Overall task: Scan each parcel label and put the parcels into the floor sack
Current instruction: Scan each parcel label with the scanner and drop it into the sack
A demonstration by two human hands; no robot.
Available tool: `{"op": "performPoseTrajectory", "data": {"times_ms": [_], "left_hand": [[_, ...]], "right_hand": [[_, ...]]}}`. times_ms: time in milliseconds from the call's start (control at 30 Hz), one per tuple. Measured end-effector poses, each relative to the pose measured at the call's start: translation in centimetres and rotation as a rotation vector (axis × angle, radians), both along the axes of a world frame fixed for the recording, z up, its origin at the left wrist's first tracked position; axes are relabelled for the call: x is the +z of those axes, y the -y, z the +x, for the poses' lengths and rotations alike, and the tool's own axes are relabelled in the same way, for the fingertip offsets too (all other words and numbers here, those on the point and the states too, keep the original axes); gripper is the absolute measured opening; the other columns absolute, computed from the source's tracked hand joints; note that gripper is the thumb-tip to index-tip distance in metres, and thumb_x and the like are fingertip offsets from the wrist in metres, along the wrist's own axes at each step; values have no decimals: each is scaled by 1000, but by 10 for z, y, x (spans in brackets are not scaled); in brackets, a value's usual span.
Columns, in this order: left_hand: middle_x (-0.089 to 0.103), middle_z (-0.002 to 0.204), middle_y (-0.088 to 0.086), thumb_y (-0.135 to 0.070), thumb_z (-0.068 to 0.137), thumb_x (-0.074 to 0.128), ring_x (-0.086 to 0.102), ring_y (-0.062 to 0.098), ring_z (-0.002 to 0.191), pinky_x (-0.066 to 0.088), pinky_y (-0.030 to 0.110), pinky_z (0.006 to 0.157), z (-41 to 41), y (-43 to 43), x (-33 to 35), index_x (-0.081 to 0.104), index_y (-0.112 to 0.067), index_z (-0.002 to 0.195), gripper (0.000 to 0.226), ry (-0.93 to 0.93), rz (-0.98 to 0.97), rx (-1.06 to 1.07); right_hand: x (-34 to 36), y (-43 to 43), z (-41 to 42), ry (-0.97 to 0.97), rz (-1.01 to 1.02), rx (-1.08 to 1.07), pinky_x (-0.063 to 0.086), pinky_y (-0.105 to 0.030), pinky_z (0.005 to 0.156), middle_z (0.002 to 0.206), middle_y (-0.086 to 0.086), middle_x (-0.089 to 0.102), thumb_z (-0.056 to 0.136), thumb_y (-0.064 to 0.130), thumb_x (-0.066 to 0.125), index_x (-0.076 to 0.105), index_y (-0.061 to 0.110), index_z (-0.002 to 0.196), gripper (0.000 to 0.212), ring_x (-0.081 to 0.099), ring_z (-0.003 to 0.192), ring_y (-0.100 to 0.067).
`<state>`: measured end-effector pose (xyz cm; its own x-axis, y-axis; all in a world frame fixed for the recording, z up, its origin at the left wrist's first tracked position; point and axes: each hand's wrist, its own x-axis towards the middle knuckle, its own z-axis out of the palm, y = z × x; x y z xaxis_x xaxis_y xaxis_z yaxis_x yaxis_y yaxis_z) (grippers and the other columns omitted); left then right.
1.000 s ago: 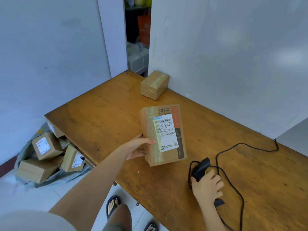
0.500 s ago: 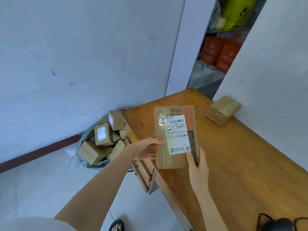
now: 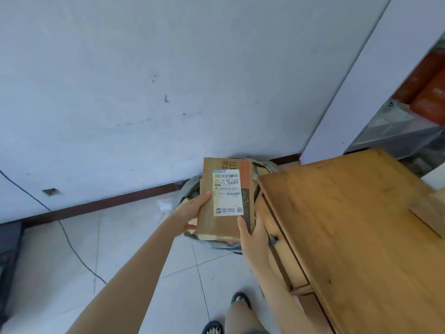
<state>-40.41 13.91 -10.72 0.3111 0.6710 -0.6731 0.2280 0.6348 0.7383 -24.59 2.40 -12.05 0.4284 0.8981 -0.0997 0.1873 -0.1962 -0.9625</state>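
I hold a flat cardboard parcel [image 3: 225,227] with both hands, its white barcode label [image 3: 227,192] facing me. My left hand [image 3: 192,212] grips its left edge and my right hand [image 3: 252,235] grips its lower right corner. The parcel hangs over the grey floor sack [image 3: 186,192], which sits on the floor against the wall beside the table's left end. Most of the sack and the parcels in it are hidden behind the held parcel. The scanner is out of view.
The wooden table [image 3: 349,225] with a knobbed drawer [image 3: 273,239] fills the right side. Another parcel [image 3: 431,213] lies at its far right edge. A black cable [image 3: 72,247] runs across the tiled floor at left. My feet [image 3: 238,300] stand near the table.
My right hand left the scanner and took the parcel's lower right corner. Both hands carried the parcel left off the table to above the sack, and my view swung left.
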Motion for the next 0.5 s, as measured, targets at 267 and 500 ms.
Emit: {"op": "performPoseTrajectory", "data": {"times_ms": [267,500], "left_hand": [[61,122,-2,-48,99,41,57,17,109,51,36,85,4,-89,-42,51,-26,136,45,-247,-50,-52],[55,133,2,-39,101,42,55,22,115,47,37,90,54,-177,-63,32,-32,148,48,-314,-77,-188]], "right_hand": [[-55,-91,-10,-54,-207,9,44,-7,66,111,10,57,97,27,52,43,21,124,29,57,100,-8],[-80,-172,24,-63,-352,-94,47,-16,75,117,0,59,98,26,49,42,11,130,36,55,95,-9]]}}
